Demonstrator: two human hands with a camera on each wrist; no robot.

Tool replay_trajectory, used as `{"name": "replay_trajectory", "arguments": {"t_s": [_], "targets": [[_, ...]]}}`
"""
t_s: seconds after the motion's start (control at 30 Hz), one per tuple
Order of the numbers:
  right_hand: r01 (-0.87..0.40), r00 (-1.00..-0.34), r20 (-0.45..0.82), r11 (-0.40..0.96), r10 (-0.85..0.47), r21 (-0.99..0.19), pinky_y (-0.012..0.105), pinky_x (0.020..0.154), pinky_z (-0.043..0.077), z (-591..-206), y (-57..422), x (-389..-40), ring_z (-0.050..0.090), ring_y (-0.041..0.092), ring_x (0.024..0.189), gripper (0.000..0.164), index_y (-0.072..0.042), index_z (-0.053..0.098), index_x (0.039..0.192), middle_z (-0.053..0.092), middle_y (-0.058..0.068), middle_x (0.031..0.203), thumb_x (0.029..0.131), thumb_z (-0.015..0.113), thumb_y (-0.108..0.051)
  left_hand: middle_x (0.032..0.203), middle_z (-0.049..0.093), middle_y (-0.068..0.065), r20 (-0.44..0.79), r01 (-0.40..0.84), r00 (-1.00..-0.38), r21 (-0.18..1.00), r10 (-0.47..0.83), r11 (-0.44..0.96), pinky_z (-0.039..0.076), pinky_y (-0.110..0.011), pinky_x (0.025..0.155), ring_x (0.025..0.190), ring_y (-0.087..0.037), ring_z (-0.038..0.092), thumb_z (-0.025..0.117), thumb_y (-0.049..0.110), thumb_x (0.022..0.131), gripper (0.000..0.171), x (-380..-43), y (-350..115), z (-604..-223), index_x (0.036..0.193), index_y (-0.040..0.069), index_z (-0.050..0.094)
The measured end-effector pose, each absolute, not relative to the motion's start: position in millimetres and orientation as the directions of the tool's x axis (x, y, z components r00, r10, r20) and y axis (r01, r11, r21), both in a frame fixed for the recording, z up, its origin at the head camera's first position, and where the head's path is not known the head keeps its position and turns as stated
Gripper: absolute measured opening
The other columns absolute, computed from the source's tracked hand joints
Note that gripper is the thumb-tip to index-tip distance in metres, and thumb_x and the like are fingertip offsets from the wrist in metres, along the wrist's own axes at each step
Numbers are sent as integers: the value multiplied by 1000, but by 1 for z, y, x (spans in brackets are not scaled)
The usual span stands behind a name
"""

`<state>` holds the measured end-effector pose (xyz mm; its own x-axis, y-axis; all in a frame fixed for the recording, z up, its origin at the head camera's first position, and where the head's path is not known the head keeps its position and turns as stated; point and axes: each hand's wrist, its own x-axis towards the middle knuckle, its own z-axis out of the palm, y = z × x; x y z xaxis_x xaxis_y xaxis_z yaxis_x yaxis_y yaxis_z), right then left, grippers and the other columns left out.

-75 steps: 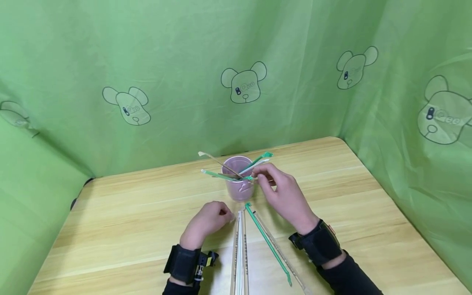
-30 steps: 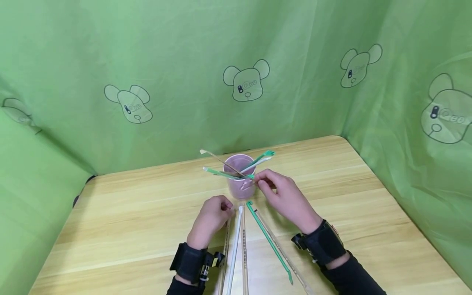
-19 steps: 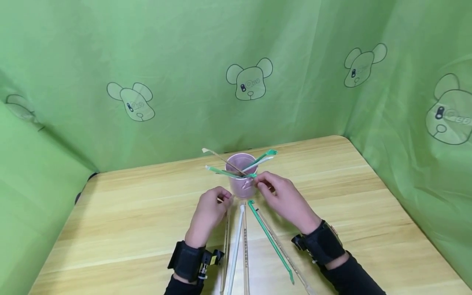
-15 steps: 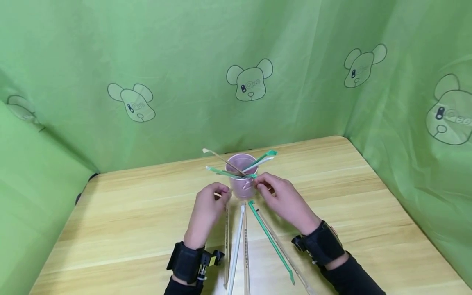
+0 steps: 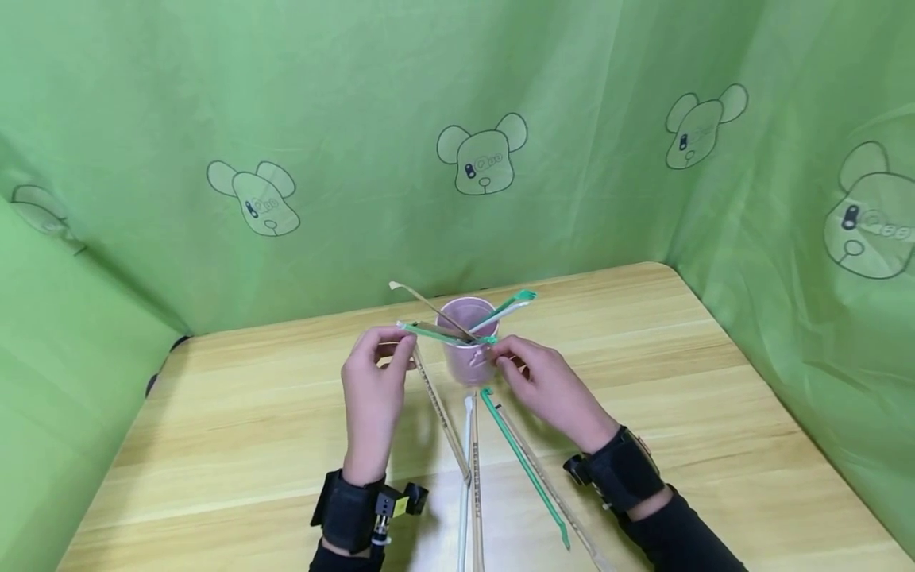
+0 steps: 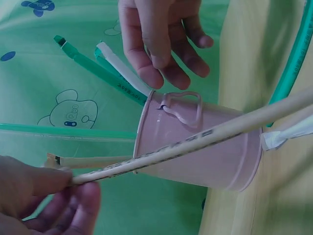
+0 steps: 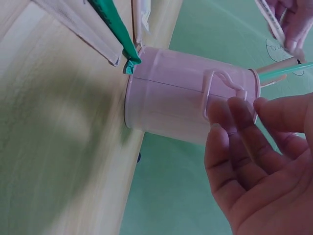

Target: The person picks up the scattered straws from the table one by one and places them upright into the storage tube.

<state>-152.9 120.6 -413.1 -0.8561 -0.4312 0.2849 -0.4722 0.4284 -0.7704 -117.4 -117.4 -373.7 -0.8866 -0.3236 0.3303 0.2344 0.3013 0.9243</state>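
My left hand (image 5: 375, 373) pinches the upper end of a brown straw (image 5: 439, 405) with black print between thumb and fingertips. The straw slants down to the right, its lower end overlapping a white straw (image 5: 465, 445) in the head view. A small pink pail (image 5: 469, 367) stands upright beyond, with several green, white and brown straws leaning out of it. At its right side is my right hand (image 5: 546, 377), fingers loosely curved, fingertips right at the rim and handle (image 7: 208, 93). The left wrist view shows the held straw (image 6: 190, 142) crossing in front of the pail.
Below the pail, another brown straw (image 5: 476, 477) lies beside the white one. A green straw (image 5: 525, 469) and a further brown straw (image 5: 550, 492) slant to the lower right. Green curtain (image 5: 357, 199) closes in the wooden table (image 5: 236, 429) behind and at both sides.
My left hand has moved up and to the left, lifting the brown straw's upper end away from the row and swinging it into a slant. My right hand stays beside the pail.
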Motion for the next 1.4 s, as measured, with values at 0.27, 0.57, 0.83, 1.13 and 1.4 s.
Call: {"name": "replay_trajectory", "arguments": {"t_s": [0.27,0.57,0.83,1.13,1.4], "targets": [[-493,-837,285,418,-466,-763,37,88,59,-415,119,-153,70,22,107,22,-9,70,127,73,5,124,109,57,-4,107,69,-8,490,422,-762,871,-424,251,62,-29,78,94,-23,69,75,1,99,10,-119,-124,-371,109,-1,76],[-499,-831,290,407,-474,-765,38,89,59,-417,119,-153,68,16,108,22,-9,70,127,72,1,126,108,59,-5,111,65,-16,636,634,-604,749,-481,194,62,-36,86,93,-27,68,73,-4,99,10,-118,-120,-364,108,-8,74],[-513,-821,298,400,-487,-760,39,93,58,-422,118,-153,68,17,114,21,-8,70,126,72,4,126,109,59,-5,110,60,-20,651,749,-450,648,-611,139,61,-40,87,91,-30,68,72,-10,97,13,-116,-118,-358,107,-15,68],[-484,-835,265,415,-482,-771,40,96,57,-423,120,-150,66,19,120,19,-10,71,126,71,1,131,110,59,-10,106,60,-25,572,872,-237,482,-786,87,62,-45,85,87,-35,68,71,-16,93,12,-116,-122,-350,100,-20,62],[-494,-831,273,416,-484,-764,39,95,58,-422,120,-150,66,17,119,19,-9,71,125,71,0,130,110,59,-11,106,60,-23,569,878,-301,479,-765,11,61,-47,90,91,-36,69,70,-18,92,11,-119,-115,-358,100,-20,62]]}}
